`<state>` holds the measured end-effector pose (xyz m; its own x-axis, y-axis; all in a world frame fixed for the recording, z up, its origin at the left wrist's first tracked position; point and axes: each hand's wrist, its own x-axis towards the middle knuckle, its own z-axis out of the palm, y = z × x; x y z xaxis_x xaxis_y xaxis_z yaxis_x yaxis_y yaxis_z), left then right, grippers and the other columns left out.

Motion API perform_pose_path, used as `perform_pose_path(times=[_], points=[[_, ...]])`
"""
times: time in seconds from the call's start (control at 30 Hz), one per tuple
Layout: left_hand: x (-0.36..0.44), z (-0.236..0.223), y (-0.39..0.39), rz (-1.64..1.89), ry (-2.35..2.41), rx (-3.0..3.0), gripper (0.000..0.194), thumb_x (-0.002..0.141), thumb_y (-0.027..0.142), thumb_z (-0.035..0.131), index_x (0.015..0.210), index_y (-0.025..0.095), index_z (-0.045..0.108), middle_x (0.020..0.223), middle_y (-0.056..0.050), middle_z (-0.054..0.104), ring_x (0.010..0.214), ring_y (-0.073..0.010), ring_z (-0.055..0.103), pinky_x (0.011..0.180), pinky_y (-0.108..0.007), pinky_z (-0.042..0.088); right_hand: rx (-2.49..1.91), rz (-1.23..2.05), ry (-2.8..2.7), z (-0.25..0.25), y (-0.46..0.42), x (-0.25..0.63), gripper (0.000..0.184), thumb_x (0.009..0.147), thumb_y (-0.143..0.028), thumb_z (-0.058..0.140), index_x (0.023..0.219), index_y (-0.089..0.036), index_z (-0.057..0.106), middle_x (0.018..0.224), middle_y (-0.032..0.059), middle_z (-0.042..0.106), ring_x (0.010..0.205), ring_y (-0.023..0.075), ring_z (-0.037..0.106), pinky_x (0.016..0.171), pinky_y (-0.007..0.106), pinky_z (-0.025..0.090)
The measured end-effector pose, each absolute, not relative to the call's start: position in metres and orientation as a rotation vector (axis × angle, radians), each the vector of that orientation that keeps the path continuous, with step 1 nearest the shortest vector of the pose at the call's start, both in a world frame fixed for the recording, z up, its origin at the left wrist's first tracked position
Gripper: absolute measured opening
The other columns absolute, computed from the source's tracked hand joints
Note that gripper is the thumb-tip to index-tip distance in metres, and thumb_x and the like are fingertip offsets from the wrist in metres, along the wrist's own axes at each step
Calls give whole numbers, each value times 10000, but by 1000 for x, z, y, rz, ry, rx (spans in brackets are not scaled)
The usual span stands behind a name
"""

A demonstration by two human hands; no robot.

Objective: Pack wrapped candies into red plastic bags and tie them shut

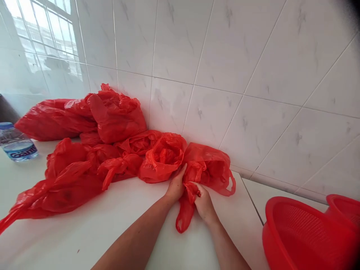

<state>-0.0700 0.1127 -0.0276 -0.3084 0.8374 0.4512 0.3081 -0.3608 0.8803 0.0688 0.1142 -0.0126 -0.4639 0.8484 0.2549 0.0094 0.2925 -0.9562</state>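
Note:
My left hand (176,186) and my right hand (204,203) both grip a thin red plastic bag (206,167) at the front of the white counter (118,210). The fingers of my right hand pinch a gathered fold of it, and a twisted length hangs below toward the counter. My left hand presses into the bag's near side. A loose heap of several crumpled red plastic bags (112,120) lies to the left, against the wall, and the nearest one (163,159) touches the held bag.
White marble-look wall tiles (180,41) rise behind the counter. A water bottle (17,143) stands at the far left, beneath a window (45,33). Two red plastic colanders (303,234) sit low at the right, on a lower counter section beyond a seam.

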Motion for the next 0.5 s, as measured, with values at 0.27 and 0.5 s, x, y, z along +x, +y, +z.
perform_pose_path(times=[0.27, 0.5], points=[[-81, -27, 116, 1740, 1507, 1324, 475, 871, 253, 411, 1333, 170, 485, 1366, -97, 522, 1330, -234, 393, 1138, -422, 251, -826, 1692, -1481, -3, 89, 135, 231, 728, -392, 599, 836, -193, 643, 766, 63, 668, 661, 210, 597, 592, 325, 494], [-77, -21, 108, 1784, 1636, 1364, 445, 899, 399, 442, 1269, 160, 506, 1250, -124, 587, 1185, -238, 531, 1021, -389, 393, -779, 2001, -1300, 2, 71, 157, 565, 777, -647, 471, 974, -173, 708, 996, 173, 685, 888, 314, 656, 778, 479, 515]])
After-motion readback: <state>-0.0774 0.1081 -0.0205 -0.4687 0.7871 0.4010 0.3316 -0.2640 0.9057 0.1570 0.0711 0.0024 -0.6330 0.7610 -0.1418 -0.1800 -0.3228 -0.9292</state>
